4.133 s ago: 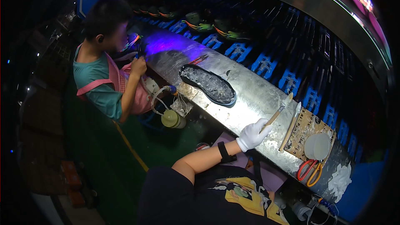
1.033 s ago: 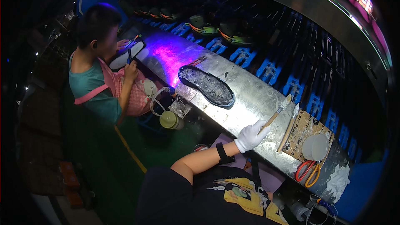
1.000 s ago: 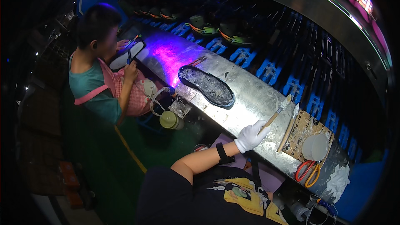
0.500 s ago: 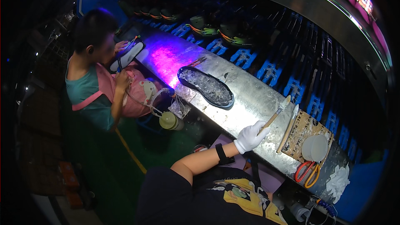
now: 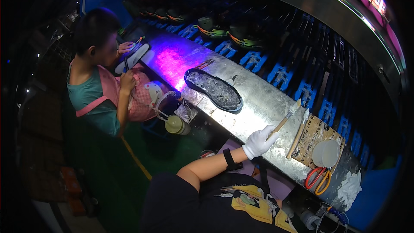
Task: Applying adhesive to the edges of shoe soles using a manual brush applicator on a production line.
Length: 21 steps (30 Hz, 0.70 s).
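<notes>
The right hand is out of view. The white-gloved left hand (image 5: 258, 142) is closed around the wooden handle of a brush (image 5: 283, 123); the handle's lower end is hidden in the glove. The brush is held above the metal bench (image 5: 254, 118), bristles pointing up and away, near a second brush (image 5: 297, 136). The pale tub's (image 5: 326, 153) contents are hard to make out.

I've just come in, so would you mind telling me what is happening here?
The person's gloved left hand holds a brush over a metal bench; the right hand is out of view. A dark shoe sole lies on the bench, apart from the brush, and a second brush lies by a piece of cardboard. To the left, a co-worker holds a shoe part.
</notes>
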Each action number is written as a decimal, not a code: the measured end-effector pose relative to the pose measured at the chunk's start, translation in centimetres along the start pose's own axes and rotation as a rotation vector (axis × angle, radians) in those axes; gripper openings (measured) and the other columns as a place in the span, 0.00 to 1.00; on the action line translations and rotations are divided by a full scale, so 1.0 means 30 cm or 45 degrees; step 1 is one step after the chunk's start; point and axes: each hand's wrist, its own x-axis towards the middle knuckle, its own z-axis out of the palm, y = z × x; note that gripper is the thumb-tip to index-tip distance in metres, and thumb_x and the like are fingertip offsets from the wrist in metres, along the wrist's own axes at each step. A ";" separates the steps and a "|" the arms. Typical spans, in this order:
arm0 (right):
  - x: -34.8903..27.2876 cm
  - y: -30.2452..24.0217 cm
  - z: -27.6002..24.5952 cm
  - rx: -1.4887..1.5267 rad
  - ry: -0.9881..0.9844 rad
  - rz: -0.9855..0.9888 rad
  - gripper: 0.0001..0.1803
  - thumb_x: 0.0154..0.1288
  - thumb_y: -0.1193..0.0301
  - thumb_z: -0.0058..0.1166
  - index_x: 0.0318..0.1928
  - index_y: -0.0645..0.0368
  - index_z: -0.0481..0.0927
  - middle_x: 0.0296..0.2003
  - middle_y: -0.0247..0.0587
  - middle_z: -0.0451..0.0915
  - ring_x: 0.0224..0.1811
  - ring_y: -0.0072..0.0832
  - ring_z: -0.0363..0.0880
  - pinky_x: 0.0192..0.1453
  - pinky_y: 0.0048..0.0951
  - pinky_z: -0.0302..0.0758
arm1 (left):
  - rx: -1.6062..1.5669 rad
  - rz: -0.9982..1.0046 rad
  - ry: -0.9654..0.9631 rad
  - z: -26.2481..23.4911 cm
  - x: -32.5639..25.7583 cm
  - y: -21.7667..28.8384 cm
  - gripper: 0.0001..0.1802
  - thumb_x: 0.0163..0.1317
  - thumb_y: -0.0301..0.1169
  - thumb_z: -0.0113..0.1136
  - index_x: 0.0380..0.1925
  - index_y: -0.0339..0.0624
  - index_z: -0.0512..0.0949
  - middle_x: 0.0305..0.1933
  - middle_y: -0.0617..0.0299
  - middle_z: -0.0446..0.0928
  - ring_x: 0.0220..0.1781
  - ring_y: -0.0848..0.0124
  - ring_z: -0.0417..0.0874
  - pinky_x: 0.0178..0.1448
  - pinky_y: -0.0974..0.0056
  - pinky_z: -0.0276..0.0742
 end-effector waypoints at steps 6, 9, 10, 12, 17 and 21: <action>-0.005 -0.012 -0.003 -0.014 0.000 -0.011 0.11 0.54 0.79 0.56 0.17 0.70 0.75 0.15 0.23 0.69 0.18 0.12 0.62 0.19 0.19 0.61 | 0.011 0.023 0.013 0.005 -0.001 -0.007 0.13 0.62 0.36 0.52 0.39 0.38 0.71 0.20 0.61 0.74 0.22 0.72 0.77 0.29 0.68 0.71; -0.006 -0.025 0.000 -0.025 0.000 -0.015 0.11 0.54 0.79 0.56 0.18 0.70 0.75 0.14 0.23 0.69 0.18 0.12 0.61 0.19 0.19 0.61 | -0.004 0.015 0.005 0.006 0.000 -0.009 0.13 0.62 0.36 0.52 0.39 0.38 0.71 0.20 0.61 0.74 0.22 0.72 0.77 0.29 0.68 0.71; -0.005 -0.030 0.000 -0.030 0.006 -0.017 0.11 0.55 0.79 0.56 0.18 0.70 0.75 0.14 0.23 0.69 0.18 0.11 0.61 0.19 0.19 0.61 | -0.005 0.016 0.002 0.006 0.000 -0.010 0.12 0.62 0.36 0.52 0.39 0.38 0.71 0.20 0.61 0.74 0.22 0.72 0.77 0.29 0.68 0.71; -0.007 -0.042 0.004 -0.040 0.008 -0.022 0.11 0.55 0.79 0.56 0.18 0.71 0.75 0.14 0.23 0.69 0.18 0.11 0.61 0.19 0.19 0.61 | -0.002 0.016 0.002 0.005 0.000 -0.008 0.12 0.62 0.35 0.52 0.39 0.38 0.71 0.20 0.62 0.74 0.22 0.73 0.77 0.28 0.68 0.71; -0.029 -0.086 0.021 -0.063 0.030 -0.040 0.11 0.56 0.78 0.56 0.19 0.71 0.75 0.14 0.23 0.68 0.18 0.11 0.61 0.19 0.19 0.60 | -0.020 0.030 0.012 0.002 -0.001 0.000 0.11 0.62 0.34 0.52 0.39 0.38 0.71 0.20 0.62 0.75 0.22 0.74 0.77 0.29 0.69 0.71; -0.052 -0.157 0.050 -0.099 0.066 -0.053 0.11 0.56 0.78 0.56 0.19 0.72 0.75 0.14 0.23 0.68 0.18 0.11 0.61 0.19 0.19 0.60 | -0.039 0.004 0.004 0.001 -0.001 0.005 0.11 0.62 0.33 0.52 0.40 0.37 0.72 0.20 0.62 0.75 0.22 0.75 0.77 0.29 0.70 0.71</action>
